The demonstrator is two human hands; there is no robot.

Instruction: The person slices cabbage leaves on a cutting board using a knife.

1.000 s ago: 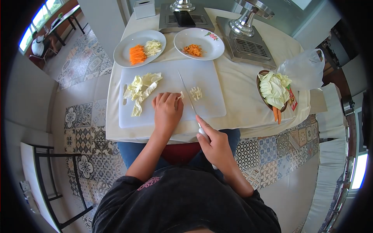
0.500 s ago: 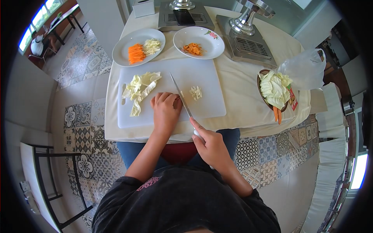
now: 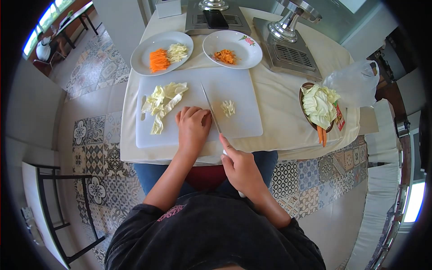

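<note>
My right hand [image 3: 243, 168] grips a kitchen knife [image 3: 210, 108] by its pale handle, forefinger stretched along the top of the blade. The blade points away from me over a white cutting board [image 3: 189, 76]. Just left of the blade, my left hand [image 3: 193, 126] presses down with curled, closed fingers; whatever lies under them is hidden. Pale cabbage leaves [image 3: 164, 101] lie loosely on the board's left side. To the right of the knife sits a small pile of cabbage shreds [image 3: 228, 108].
Behind the board stand a plate [image 3: 139, 49] with carrot strips and pale shreds, and a flowered plate [image 3: 254, 56] with orange bits. Steel stands [image 3: 292, 58] and a phone [image 3: 215, 19] are farther back. At right, a bowl [image 3: 307, 118] holds cabbage and carrots beside a plastic bag [image 3: 355, 81].
The knife blade has shifted slightly right, and its tip is a little farther right and away. The pale sliver by my left fingertips no longer shows. My left hand has barely moved.
</note>
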